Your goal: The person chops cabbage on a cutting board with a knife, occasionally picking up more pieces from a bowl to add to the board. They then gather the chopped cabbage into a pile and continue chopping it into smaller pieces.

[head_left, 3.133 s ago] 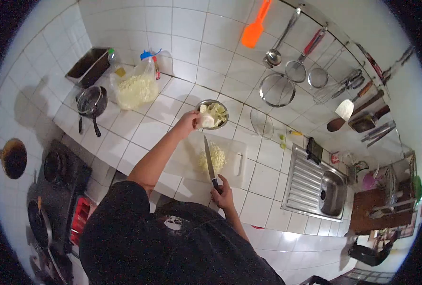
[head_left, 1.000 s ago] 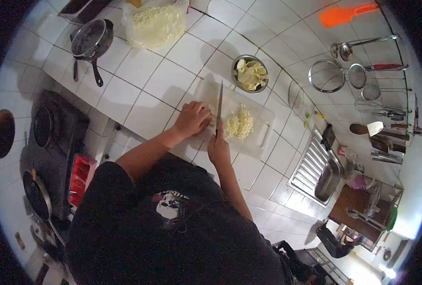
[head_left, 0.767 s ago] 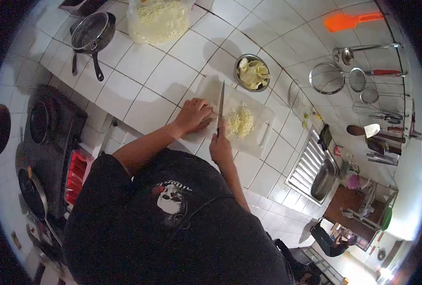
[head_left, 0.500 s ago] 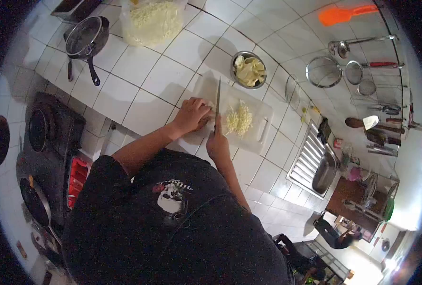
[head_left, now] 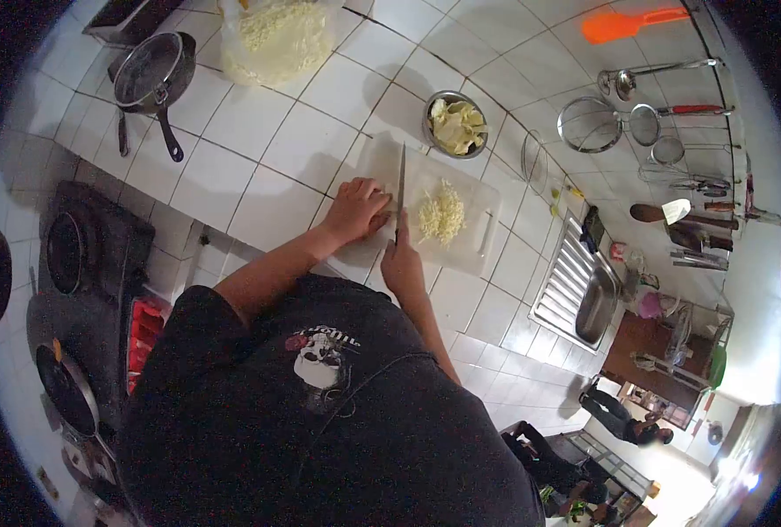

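My right hand point(head_left: 404, 265) is closed around the handle of a long kitchen knife point(head_left: 402, 180), whose blade points away from me over a translucent white cutting board point(head_left: 477, 241). Just left of the blade, my left hand point(head_left: 355, 211) presses with curled fingers on a pale piece of cabbage point(head_left: 390, 195), mostly hidden under the fingertips. A heap of shredded cabbage point(head_left: 443, 213) lies on the board to the right of the knife. Beyond the board stands a metal bowl point(head_left: 429, 133) with larger cabbage leaves point(head_left: 458, 126) in it.
A plastic bag of shredded cabbage point(head_left: 281, 44) and a dark pan with a strainer point(head_left: 155, 75) stand on the tiled counter point(head_left: 272, 198). A stove point(head_left: 101, 237) is at left, a sink point(head_left: 597, 307) at right. Utensils hang on the wall. Two people are in the background.
The view has shifted slightly. Both hands and the knife stay almost in place at the board. A person in the background has changed posture.
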`<state>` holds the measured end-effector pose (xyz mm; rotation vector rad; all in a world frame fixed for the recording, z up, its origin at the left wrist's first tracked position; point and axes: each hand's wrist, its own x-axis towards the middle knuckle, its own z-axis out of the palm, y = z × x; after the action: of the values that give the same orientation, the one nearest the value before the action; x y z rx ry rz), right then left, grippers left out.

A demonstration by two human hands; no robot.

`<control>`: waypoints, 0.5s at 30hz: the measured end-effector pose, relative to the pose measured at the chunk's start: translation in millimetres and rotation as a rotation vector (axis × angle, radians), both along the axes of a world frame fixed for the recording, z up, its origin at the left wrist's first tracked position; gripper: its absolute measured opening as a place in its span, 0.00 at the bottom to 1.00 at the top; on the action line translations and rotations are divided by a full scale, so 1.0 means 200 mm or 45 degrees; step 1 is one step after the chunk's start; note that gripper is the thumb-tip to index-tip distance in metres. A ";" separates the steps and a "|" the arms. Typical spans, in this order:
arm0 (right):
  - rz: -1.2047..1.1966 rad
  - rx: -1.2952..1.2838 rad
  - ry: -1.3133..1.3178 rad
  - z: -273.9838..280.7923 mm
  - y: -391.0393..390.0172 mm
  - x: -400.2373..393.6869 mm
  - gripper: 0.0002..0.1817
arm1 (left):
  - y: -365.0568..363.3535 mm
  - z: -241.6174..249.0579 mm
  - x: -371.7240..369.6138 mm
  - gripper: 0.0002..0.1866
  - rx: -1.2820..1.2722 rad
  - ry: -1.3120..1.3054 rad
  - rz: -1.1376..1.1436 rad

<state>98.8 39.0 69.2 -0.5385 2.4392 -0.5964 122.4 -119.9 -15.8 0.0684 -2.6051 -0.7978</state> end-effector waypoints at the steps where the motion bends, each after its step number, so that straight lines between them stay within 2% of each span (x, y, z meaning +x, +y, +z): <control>1: 0.013 0.001 -0.002 -0.01 0.01 -0.01 0.41 | 0.00 -0.01 -0.01 0.16 -0.027 0.023 0.006; 5: 0.097 0.033 -0.034 0.14 0.06 -0.06 0.42 | 0.00 -0.01 0.00 0.17 0.057 -0.100 -0.015; 8: 0.047 -0.128 0.122 -0.18 0.09 0.01 0.42 | -0.01 -0.01 -0.01 0.16 0.009 -0.004 -0.002; 10: 0.056 -0.015 0.074 0.00 0.04 -0.05 0.42 | -0.01 -0.02 0.00 0.17 0.048 -0.021 0.010; 12: 0.016 0.075 -0.186 0.17 0.04 -0.08 0.42 | 0.00 -0.05 -0.01 0.19 0.073 -0.011 0.023; 14: 0.067 0.033 -0.109 0.06 0.06 -0.06 0.42 | 0.00 -0.04 -0.01 0.20 0.055 -0.086 0.025; 15: 0.032 0.031 -0.060 -0.03 0.03 -0.02 0.41 | -0.01 -0.05 -0.02 0.18 0.080 0.024 0.034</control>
<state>94.4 44.5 64.1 -0.5382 2.3890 -0.5622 118.8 -121.8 -25.8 0.1132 -2.5564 -0.8665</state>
